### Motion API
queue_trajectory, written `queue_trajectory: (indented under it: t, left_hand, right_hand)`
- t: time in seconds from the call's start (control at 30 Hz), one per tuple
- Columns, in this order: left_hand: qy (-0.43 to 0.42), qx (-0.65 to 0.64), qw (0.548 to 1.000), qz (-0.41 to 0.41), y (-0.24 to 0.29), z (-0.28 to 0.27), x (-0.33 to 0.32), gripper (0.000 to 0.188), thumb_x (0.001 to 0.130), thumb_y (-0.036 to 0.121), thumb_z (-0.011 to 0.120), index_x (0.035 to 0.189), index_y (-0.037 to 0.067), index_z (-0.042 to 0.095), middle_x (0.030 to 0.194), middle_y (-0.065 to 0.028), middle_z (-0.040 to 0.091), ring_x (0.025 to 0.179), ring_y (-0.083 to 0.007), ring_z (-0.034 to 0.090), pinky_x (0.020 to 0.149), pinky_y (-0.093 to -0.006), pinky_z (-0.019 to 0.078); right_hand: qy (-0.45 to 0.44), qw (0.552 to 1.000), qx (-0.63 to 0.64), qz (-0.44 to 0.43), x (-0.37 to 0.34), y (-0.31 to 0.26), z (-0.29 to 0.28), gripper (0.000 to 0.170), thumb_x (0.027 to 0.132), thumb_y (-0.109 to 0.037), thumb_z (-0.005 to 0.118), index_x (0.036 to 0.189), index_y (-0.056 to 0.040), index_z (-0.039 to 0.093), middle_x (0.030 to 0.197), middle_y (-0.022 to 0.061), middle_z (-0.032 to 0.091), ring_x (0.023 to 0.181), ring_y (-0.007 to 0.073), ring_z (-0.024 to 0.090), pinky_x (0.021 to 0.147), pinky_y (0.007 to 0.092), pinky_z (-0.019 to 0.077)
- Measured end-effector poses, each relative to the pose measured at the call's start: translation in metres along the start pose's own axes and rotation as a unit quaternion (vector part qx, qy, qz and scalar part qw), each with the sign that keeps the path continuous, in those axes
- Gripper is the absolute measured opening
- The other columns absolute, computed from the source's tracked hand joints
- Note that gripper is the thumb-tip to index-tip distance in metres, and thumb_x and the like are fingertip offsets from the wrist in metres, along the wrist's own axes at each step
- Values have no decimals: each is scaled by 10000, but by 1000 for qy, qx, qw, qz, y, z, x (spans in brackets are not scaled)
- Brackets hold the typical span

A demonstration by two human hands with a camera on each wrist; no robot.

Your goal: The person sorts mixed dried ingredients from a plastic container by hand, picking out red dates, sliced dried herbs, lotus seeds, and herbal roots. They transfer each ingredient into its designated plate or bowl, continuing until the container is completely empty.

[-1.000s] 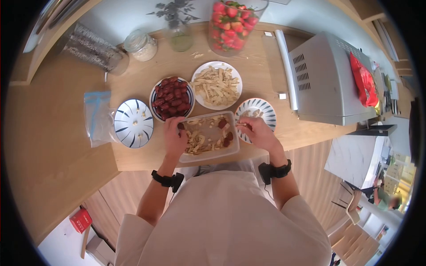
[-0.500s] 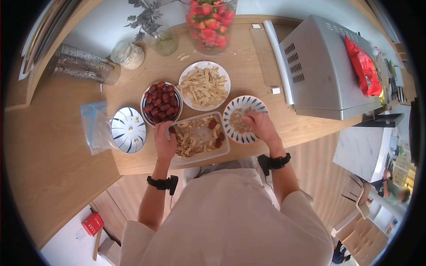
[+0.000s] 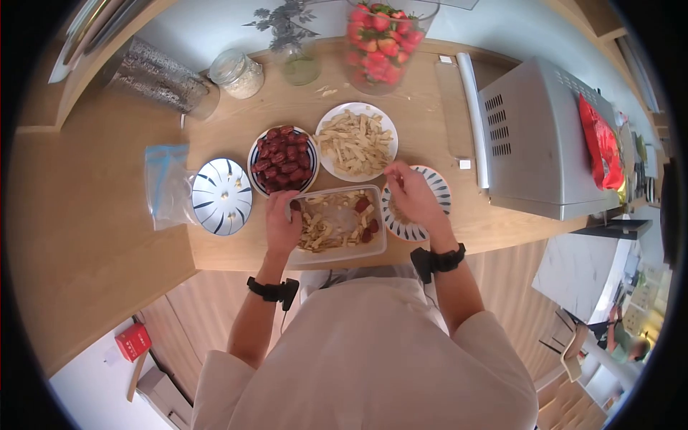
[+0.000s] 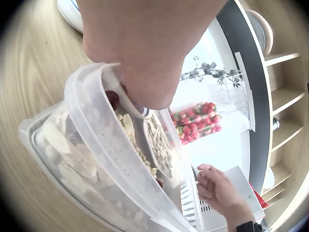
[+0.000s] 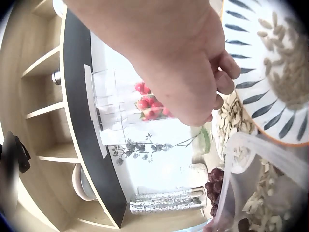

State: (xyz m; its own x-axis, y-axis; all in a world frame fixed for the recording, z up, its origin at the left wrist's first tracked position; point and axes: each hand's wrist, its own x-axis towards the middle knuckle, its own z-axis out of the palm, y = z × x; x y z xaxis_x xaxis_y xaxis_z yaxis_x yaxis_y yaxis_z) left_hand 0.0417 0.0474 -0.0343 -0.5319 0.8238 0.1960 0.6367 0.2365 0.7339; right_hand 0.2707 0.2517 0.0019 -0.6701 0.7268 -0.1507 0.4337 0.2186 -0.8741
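Note:
My left hand (image 3: 283, 222) grips the left wall of a clear plastic container (image 3: 381, 247), with the fingers over its rim. Pale sliced strips lie inside it, with several red dates near its right side. My right hand (image 3: 417, 199) is raised over the near-right plate (image 3: 446, 208), which has dark leaf-like strokes around its rim. In the right wrist view, pale oval seeds (image 5: 289, 72) lie on that plate. The right fingers are curled in toward the thumb, also in the left wrist view; I cannot tell what, if anything, lies inside them.
Behind the container stand a bowl of red dates (image 3: 284, 159) and a white plate of pale strips (image 3: 356, 142). A striped plate (image 3: 221, 197) and a zip bag (image 3: 168, 186) are at left. Strawberries (image 3: 383, 46) in a clear vessel, a glass jar (image 3: 238, 74) and a microwave (image 3: 530, 143) stand farther back.
My right hand dipped into the seed plate half a second ago and has since risen, its fingertips now toward the plate's far edge. My left hand stays on the container.

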Motion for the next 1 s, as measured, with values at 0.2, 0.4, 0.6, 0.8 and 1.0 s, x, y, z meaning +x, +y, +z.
queue_trajectory:
  t: [0.2, 0.4, 0.6, 0.8, 1.0]
  left_hand:
    - [31, 10, 999, 0, -1, 2, -2, 398, 751, -62, 581, 1129, 59, 613, 1103, -174, 592, 1067, -389, 551, 942, -448, 443]
    - [28, 101, 993, 55, 34, -19, -6, 379, 776, 46, 660, 1146, 110, 610, 1129, -94, 610, 1076, -349, 562, 922, -445, 453]
    - [-86, -104, 987, 87, 33, -16, -17, 358, 778, 36, 750, 1114, 57, 627, 1075, -122, 641, 969, -337, 608, 808, -395, 506]
    - [-125, -149, 977, 84, 31, -25, -19, 242, 800, 42, 746, 1028, 62, 667, 933, -108, 668, 825, -311, 636, 717, -393, 522]
    - [-166, -173, 963, 122, 21, -42, -19, 188, 827, 71, 741, 1007, 68, 685, 902, -109, 662, 800, -284, 644, 691, -377, 515]
  right_hand:
    - [-1, 997, -68, -48, 32, -35, 18, 140, 914, -62, 589, 1052, -39, 588, 791, 193, 666, 737, 382, 654, 659, 449, 503]
    - [-85, 993, -22, -76, 16, -64, 52, 225, 912, -60, 606, 1070, -46, 445, 699, 170, 619, 681, 369, 636, 621, 428, 480]
    - [-266, 957, 115, 0, -16, -61, 84, 303, 924, -34, 624, 1139, -53, 412, 795, 107, 659, 681, 169, 618, 624, 334, 473]
    - [-267, 955, 127, 39, -25, -65, 90, 365, 925, -62, 653, 1199, -32, 414, 911, 106, 659, 786, 126, 621, 675, 282, 487]
    - [-263, 951, 158, 25, -33, -59, 101, 426, 923, -96, 673, 1275, -22, 446, 881, 80, 660, 753, 122, 613, 665, 278, 478]
